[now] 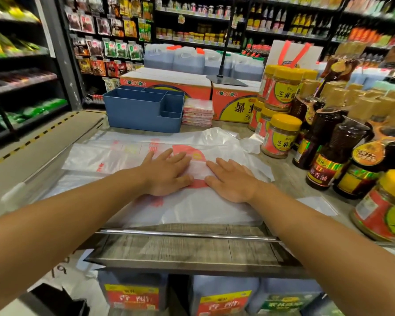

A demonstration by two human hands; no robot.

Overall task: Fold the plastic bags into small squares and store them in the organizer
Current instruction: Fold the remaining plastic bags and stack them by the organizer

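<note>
A translucent white plastic bag (192, 206) with red print lies flat on the counter in front of me, on top of more spread-out bags (105, 156). My left hand (167, 173) and my right hand (232, 181) both press down flat on it, fingers straight, side by side with a narrow gap between them. At the back stands the blue organizer (144, 110) with several compartments, and nothing shows inside it. Beside it on the right is a stack of folded bags (197, 114).
Jars with yellow lids (281, 135) and dark sauce bottles (328, 153) crowd the right side. Orange cartons (167, 84) and a black stand base (226, 79) sit behind the organizer. A metal rail (187, 233) runs along the counter's near edge. Shop shelves surround everything.
</note>
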